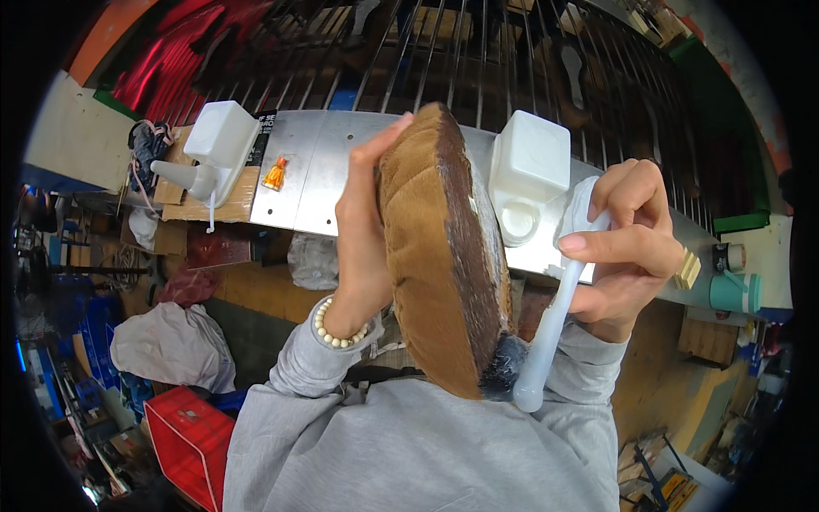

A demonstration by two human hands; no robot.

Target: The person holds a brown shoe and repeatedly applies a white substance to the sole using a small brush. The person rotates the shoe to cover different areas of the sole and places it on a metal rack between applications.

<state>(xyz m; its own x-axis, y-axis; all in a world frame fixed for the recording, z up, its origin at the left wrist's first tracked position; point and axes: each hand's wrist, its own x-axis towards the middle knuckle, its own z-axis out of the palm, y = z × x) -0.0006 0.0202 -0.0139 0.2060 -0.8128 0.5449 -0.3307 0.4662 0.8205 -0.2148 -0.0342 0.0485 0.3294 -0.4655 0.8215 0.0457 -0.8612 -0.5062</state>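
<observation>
My left hand (363, 230), a beaded bracelet at its wrist, grips a tan suede shoe upper (422, 256) from its left side. The shoe stands on end, with a rough dark-brown band along its right side. In my right hand (627, 235) is a white plastic glue brush (550, 328), fingers closed round its upper part. Its handle slants down toward my chest. Dark bristles (504, 367) show by the shoe's lower end, seemingly touching it. Behind the shoe, near my right hand, is a white plastic bottle (531, 158) with a round neck.
A second white bottle with a cone-shaped spout (223, 132) lies on cardboard at the left. An orange tassel (275, 174) rests on the metal bench (309, 162). Beyond runs a rack of metal bars (456, 64). A teal jug (735, 292) is at right, a red crate (183, 439) at lower left.
</observation>
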